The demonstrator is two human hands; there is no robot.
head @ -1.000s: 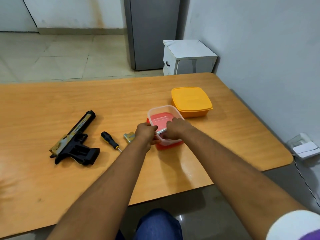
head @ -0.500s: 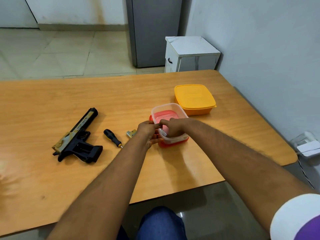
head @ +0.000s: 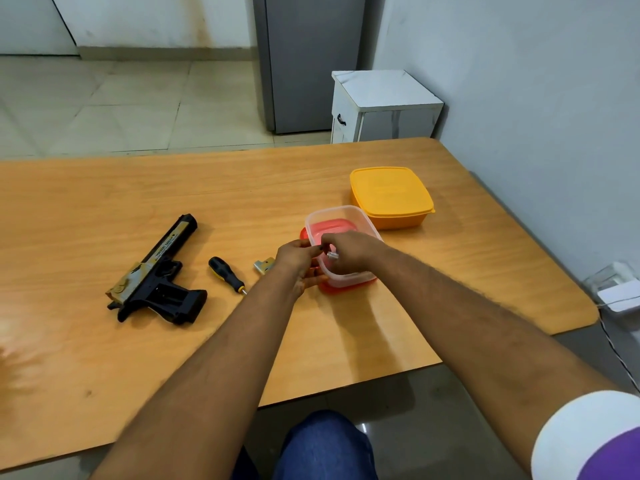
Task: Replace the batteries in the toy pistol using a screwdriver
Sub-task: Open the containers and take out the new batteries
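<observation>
While the pistol is lying untouched well to the left of the hands, with its grip compartment looking open and the screwdriver and a small cover between it and them, the work is happening at the clear tub. The right hand is lifting out of the tub, its fingers now higher than half a second ago and curled round something small and silvery, which I judge to be a battery though it is too small to be sure. The left hand is meeting it at the tub's near-left rim, thumb and forefinger closing toward the same object, the lower fingers spread against the tub's side; whether it is already pinching the object or only steadying the tub, I cannot tell. A second ago both hands were sitting lower, at the near wall. That rise suggests a battery is being taken out or passed across, so the screw and cover stage is likely done and the swap itself is under way. The tub is standing on a red lid; just beyond the right hand, the yellow box is sitting closed on the table.
</observation>
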